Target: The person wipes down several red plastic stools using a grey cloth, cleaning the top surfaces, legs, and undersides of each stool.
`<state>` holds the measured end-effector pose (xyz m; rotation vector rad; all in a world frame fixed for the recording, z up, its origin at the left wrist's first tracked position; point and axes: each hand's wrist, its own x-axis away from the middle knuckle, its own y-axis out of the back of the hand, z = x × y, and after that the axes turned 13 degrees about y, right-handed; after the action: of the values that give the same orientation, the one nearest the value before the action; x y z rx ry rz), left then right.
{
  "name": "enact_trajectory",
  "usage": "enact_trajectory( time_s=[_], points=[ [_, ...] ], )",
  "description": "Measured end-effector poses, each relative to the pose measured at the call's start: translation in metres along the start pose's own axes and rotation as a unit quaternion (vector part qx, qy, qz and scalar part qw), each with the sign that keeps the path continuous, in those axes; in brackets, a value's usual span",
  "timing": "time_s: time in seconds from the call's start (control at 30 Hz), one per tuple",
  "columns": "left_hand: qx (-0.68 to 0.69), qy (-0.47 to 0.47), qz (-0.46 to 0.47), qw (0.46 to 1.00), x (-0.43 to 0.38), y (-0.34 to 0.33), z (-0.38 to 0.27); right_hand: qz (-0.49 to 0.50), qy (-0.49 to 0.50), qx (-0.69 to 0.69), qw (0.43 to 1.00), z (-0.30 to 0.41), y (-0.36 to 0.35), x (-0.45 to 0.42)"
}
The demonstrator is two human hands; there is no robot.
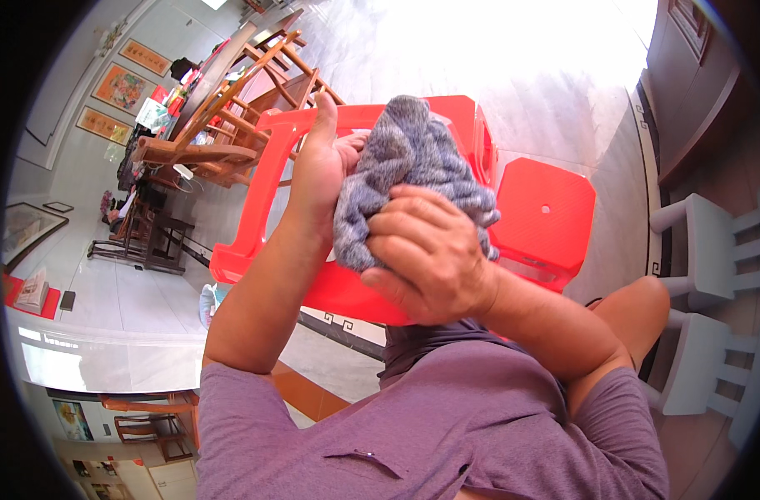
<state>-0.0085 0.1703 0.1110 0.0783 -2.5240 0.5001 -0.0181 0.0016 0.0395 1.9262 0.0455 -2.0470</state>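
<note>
A crumpled grey-blue cloth (411, 156) is bunched between my hands. My right hand (433, 250) grips its near part, with the fingers curled into the folds. My left hand (330, 156) lies along the left side of the cloth, thumb raised and fingers partly behind it, so its hold is partly hidden. Under the hands and cloth is a red plastic stool (255, 206) with a large opening in its side, seemingly tipped over.
Another red plastic stool (542, 212) stands to the right. Light grey plastic chairs (708, 250) are at the far right. A wooden chair (249, 125) and a cluttered table lie at the upper left. Marble tiles cover the floor.
</note>
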Motion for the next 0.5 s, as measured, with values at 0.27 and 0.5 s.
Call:
enact_trajectory(
  time_s=[0.27,0.5],
  points=[
    [0.033,-0.015,0.046,0.998,0.009,-0.014,0.005,0.052,0.047,-0.054,0.996,-0.023,0.028,-0.002],
    [0.013,-0.001,0.092,0.996,0.008,-0.005,0.009,0.002,0.027,-0.059,0.998,0.013,0.012,0.014]
  ],
)
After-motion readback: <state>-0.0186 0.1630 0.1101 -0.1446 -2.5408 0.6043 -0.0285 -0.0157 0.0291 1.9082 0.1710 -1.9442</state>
